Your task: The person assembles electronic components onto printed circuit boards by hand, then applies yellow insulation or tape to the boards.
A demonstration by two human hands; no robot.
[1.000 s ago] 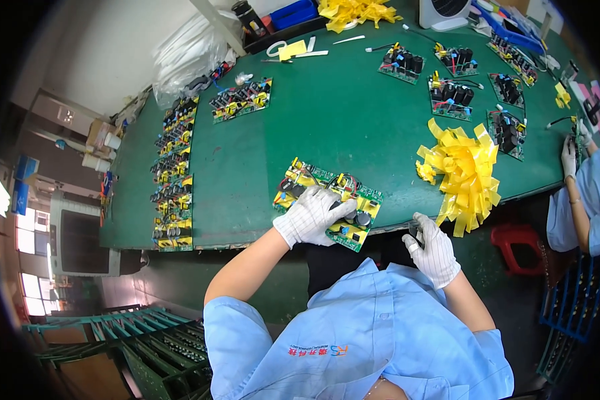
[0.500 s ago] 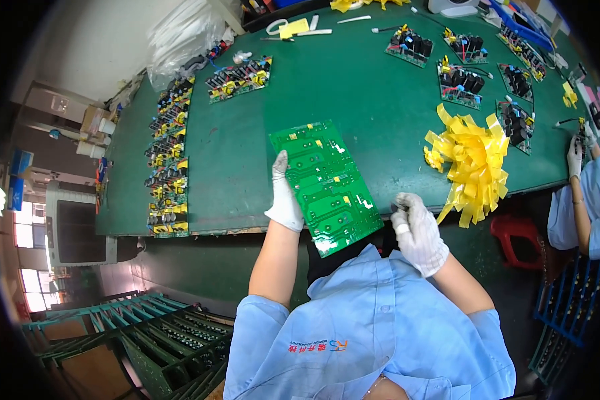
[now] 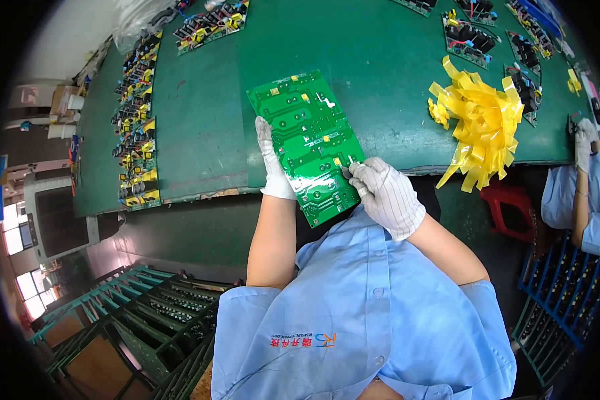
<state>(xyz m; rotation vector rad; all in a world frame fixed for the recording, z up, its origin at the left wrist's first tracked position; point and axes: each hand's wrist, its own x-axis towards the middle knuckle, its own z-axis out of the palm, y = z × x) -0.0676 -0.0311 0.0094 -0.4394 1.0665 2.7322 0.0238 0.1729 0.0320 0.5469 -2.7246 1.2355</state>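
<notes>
My left hand (image 3: 274, 163), in a white glove, grips a green circuit board (image 3: 299, 150) along its left edge and holds it tilted over the table's front edge. Soldered pads and several small yellow squares show on the board's upturned face. At the board's right edge is my right hand (image 3: 388, 197), in a white striped glove, its thumb and fingers pinched together close to a yellow square (image 3: 337, 161). A small greyish tip shows at those fingertips, too little of it to name.
A heap of yellow tape strips (image 3: 483, 123) hangs over the table's (image 3: 207, 127) front edge. Populated circuit boards stand in a column (image 3: 137, 143) at left, with more (image 3: 470, 39) at far right. A co-worker's gloved hand (image 3: 584, 143) is at the right, near a red stool (image 3: 507, 212).
My right hand has moved left and up from beside the board onto its right edge. The view has shifted, so the table's things sit higher in the picture.
</notes>
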